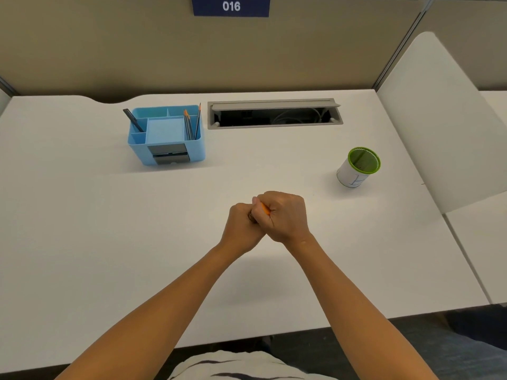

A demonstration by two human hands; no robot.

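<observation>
My two hands meet above the middle of the white desk [109,242]. My right hand [285,218] grips an orange pencil [265,208], of which only a short stretch shows between the fingers. My left hand [241,229] is curled against the right one around a small dark object [251,216] at the pencil's end; what that object is I cannot tell. A blue desk organizer [167,135] at the back left holds several pencils [192,124] and a dark pen [133,120]. A green-rimmed white cup [358,167] stands at the right, nothing visible inside.
A grey cable hatch [274,113] is sunk into the desk at the back, its lid raised, with cables inside. A beige partition with a blue "016" sign [231,6] closes the back. A white divider panel [439,119] borders the right side.
</observation>
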